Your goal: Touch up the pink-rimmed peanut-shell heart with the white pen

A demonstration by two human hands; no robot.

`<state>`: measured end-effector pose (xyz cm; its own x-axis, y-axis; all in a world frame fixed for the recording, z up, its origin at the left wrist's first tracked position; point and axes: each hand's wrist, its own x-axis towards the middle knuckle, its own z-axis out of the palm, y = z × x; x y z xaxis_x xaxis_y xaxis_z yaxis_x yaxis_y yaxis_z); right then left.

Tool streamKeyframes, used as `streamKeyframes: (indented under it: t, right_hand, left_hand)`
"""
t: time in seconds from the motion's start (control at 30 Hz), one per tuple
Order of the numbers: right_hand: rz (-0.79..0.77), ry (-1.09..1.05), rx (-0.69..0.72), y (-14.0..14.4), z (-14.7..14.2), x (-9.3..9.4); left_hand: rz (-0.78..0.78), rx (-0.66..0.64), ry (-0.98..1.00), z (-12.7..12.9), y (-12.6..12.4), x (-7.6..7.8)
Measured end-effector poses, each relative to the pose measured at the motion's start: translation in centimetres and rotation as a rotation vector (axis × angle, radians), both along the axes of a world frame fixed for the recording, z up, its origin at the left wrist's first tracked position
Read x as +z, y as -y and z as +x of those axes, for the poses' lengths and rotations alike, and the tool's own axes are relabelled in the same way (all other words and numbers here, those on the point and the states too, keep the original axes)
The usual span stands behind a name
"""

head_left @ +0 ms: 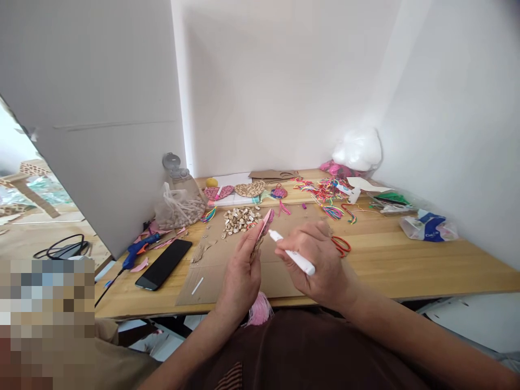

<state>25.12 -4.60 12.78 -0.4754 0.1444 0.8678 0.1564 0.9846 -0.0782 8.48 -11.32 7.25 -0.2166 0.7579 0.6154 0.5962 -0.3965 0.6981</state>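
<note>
Two bare hands meet above the sheet of brown cardboard (227, 271) lying on the pale wooden table (406, 254). The left hand (242, 276) has its fingers pinched on a small flat pink craft piece (266, 221), held on edge and tilted, with what looks like a pink tassel (259, 311) hanging below the wrist. The right hand (320, 265) has its fingers wrapped around a white glue pen (291, 253), whose tip sits just beside the pink piece. That piece looks thin, light and easily bent, so a grip along its lower edge seems safest. A heap of pale shells (239, 219) lies just beyond; a black phone (163, 264) and a blue glue gun (138, 249) lie to the left, orange-handled scissors (340, 245) to the right.
</note>
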Motion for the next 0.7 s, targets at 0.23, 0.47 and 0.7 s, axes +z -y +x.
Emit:
streamKeyframes:
  t: [0.23, 0.47, 0.7]
  right_hand:
    - [-0.020, -0.003, 0.003, -0.04, -0.33, -0.61]
    - [-0.095, 0.017, 0.048, 0.20, -0.46, -0.81]
    - [-0.013, 0.004, -0.023, 0.07, -0.44, -0.43]
  left_hand:
    - [-0.023, 0.024, -0.059, 0.09, 0.26, -0.09]
    - [-0.006, 0.027, -0.109, 0.01, 0.37, -0.01]
    - [-0.014, 0.046, -0.123, -0.03, 0.17, -0.23]
